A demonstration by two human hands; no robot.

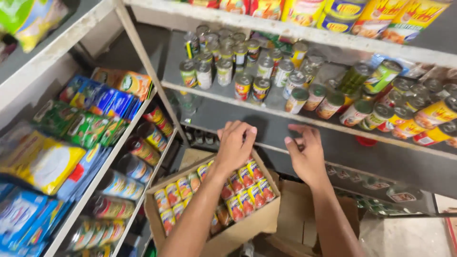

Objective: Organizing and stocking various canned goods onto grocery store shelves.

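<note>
Your left hand and your right hand are both raised above an open cardboard box, fingers loosely spread, and they hold nothing. The box stands below the grey shelf, between your arms. In it the small cans lie on their sides in rows; each has a red and yellow label. I count about fifteen visible cans, but your left arm hides some, so the exact number I cannot tell.
</note>
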